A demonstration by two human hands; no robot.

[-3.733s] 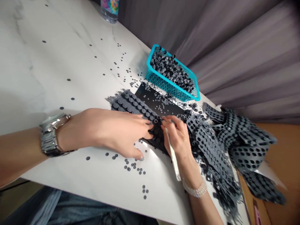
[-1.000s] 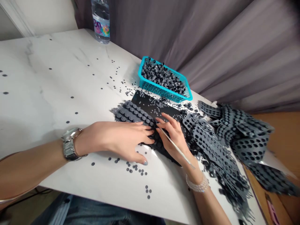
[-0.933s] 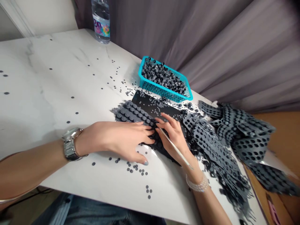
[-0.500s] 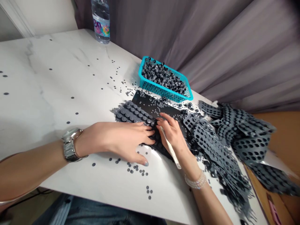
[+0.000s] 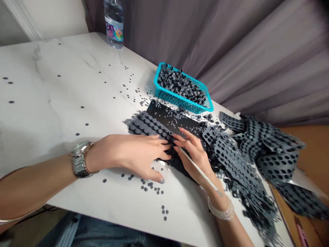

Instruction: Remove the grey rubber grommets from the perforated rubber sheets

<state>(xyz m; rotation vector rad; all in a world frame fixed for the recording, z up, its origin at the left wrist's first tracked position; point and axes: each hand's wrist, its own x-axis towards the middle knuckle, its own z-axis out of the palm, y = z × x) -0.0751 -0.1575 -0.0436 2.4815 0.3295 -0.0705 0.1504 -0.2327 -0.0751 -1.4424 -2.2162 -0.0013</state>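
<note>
My left hand (image 5: pixel 130 156), with a metal watch on its wrist, lies flat on a grey rubber sheet of round studs (image 5: pixel 147 125) and pins it to the white marble table (image 5: pixel 64 96). My right hand (image 5: pixel 194 154), with a pearl bracelet on its wrist, grips a thin white stick (image 5: pixel 199 168) like a pen. The stick's tip meets the sheet just beyond my left fingertips. Under the sheet lies a black mat (image 5: pixel 174 118) dotted with small grey discs.
A teal basket (image 5: pixel 183 99) full of grey rubber rings stands behind the mat. Punched grey rubber strips (image 5: pixel 246 157) pile up on the right, over the table edge. Loose discs (image 5: pixel 151 187) are scattered on the table. A water bottle (image 5: pixel 113 22) stands at the far edge by a grey curtain.
The stick in my right hand has swung from steep to lying flatter, its free end pointing back toward my wrist. My left hand has stayed pressed on the sheet.
</note>
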